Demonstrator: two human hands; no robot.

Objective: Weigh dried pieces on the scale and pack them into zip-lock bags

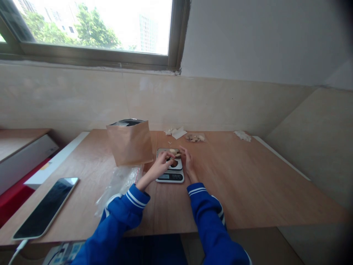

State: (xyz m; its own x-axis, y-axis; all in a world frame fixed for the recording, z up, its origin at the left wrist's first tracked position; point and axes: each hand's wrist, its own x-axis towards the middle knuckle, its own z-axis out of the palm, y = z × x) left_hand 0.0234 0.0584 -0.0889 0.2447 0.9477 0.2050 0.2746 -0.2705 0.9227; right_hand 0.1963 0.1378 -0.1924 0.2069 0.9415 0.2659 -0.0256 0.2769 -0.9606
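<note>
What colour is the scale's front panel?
The scale has a black front panel with a paler display; the head view shows it best.

Looks to us like a plain indoor rm, home or sm. office, can't tell which. We've a wood-look bench [256, 184] up by the wall, w/ beige tile [220, 105] on the lower part & white paint [248, 40] above. Metal-frame window [82, 51] top L lets in daylight; thru it we see trees [93, 31] & a tall bldg [148, 33], so built-up area. Everyday stuff on the bench hints at home: phone [45, 209] w/ cable [18, 250] plugged in, sm. digital scale [170, 178], brown bag [131, 143], white scraps [179, 132] nr the back edge.
</note>
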